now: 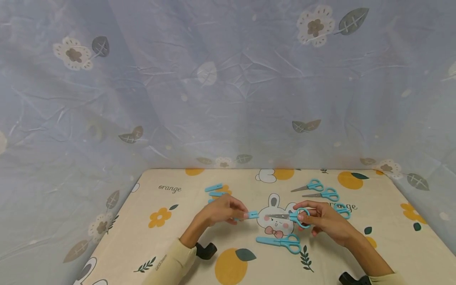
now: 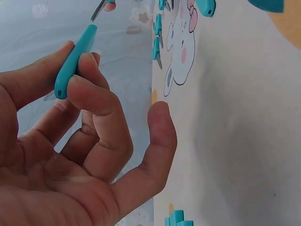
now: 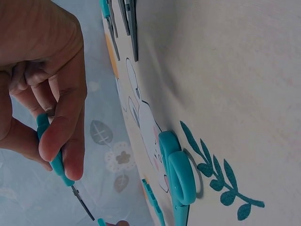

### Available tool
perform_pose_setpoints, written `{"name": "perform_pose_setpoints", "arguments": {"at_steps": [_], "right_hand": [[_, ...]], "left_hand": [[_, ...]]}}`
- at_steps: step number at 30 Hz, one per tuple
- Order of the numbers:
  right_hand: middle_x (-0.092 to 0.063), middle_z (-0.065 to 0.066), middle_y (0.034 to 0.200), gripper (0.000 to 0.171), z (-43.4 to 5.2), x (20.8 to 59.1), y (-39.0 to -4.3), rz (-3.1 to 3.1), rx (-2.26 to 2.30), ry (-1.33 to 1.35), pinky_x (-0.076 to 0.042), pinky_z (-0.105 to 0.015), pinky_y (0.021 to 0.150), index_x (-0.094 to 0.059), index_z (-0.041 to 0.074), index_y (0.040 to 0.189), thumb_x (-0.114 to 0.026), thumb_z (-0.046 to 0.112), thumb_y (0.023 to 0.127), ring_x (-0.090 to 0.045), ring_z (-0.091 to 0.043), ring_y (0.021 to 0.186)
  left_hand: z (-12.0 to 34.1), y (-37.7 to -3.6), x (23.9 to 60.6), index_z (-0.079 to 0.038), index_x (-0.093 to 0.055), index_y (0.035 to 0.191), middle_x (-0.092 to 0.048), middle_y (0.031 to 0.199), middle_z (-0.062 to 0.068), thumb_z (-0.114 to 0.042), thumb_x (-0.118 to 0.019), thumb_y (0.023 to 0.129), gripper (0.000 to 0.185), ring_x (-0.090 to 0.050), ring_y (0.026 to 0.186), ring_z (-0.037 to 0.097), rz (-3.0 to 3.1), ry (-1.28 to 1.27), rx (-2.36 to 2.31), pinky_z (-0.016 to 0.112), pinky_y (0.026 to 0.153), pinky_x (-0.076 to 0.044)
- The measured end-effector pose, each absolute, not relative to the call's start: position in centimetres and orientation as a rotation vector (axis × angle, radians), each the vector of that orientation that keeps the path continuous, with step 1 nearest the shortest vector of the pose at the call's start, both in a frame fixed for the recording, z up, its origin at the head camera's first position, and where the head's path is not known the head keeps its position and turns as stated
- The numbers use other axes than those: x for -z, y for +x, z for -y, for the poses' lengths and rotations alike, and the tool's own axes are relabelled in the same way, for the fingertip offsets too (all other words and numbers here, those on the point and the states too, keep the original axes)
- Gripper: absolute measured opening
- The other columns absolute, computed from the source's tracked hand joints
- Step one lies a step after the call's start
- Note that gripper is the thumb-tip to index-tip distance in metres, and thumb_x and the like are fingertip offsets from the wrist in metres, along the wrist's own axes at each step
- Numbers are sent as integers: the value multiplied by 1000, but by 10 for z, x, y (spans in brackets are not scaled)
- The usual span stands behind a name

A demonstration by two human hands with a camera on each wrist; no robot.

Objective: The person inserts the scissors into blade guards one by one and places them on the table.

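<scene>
In the head view my left hand (image 1: pixel 224 209) pinches a light-blue scissor blade cover (image 1: pixel 253 215) between thumb and fingers, its end toward the right. The left wrist view shows this cover (image 2: pixel 75 63) up off the table, the other fingers loosely curled. My right hand (image 1: pixel 323 221) grips a small pair of scissors (image 1: pixel 283 216) by the blue handles. Their metal blades are together and point left at the cover's end, a short gap between. Below the hands lies another pair of scissors (image 1: pixel 272 241) with its blades inside a blue cover.
Bare-bladed blue scissors (image 1: pixel 329 194) lie at the back right, one pair partly behind my right hand. Several loose blue covers (image 1: pixel 213 187) lie at the back left, near my left hand. A printed cloth (image 1: pixel 185 253) covers the table; a patterned curtain (image 1: pixel 228 99) hangs behind.
</scene>
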State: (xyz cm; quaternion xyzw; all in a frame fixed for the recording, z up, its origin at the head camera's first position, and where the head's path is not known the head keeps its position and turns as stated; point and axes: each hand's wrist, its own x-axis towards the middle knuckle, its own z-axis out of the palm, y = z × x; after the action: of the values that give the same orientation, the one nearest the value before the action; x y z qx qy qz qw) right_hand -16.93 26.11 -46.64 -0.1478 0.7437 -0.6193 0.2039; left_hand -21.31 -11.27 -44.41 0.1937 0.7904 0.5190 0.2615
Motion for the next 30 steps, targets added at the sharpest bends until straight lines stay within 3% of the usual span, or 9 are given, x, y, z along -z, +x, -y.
{"name": "perform_pose_setpoints", "arguments": {"at_steps": [4, 14, 21, 30], "right_hand": [[-81, -7, 97, 35, -261, 467, -169, -2066, 1740, -429, -61, -30, 62, -61, 4, 142, -63, 18, 110, -75, -14, 90], [-80, -6, 95, 43, -258, 467, -168, -2074, 1739, -422, -60, -30, 62, -55, -4, 145, -64, 19, 109, -75, -15, 90], [-81, -7, 98, 35, -257, 469, -169, -2053, 1752, -408, -60, -28, 62, -62, 5, 141, -64, 20, 109, -75, -17, 91], [-80, -5, 95, 41, -253, 471, -169, -2044, 1747, -423, -59, -28, 62, -55, -5, 143, -63, 19, 110, -73, -12, 89]], "left_hand": [[111, -213, 443, -4, -82, 101, -73, 87, -4, -18, -79, 97, 16, -66, 87, 17, -2135, 525, -1401, 31, 77, -64], [105, -212, 439, -3, -82, 101, -76, 88, -3, -17, -79, 97, 15, -66, 83, 13, -2137, 543, -1387, 30, 74, -63], [103, -212, 438, -4, -83, 101, -75, 87, -4, -16, -78, 97, 14, -63, 80, 12, -2138, 550, -1376, 28, 72, -62], [100, -211, 440, -5, -83, 100, -75, 86, -3, -16, -78, 97, 12, -63, 80, 15, -2132, 549, -1391, 27, 71, -61]]}}
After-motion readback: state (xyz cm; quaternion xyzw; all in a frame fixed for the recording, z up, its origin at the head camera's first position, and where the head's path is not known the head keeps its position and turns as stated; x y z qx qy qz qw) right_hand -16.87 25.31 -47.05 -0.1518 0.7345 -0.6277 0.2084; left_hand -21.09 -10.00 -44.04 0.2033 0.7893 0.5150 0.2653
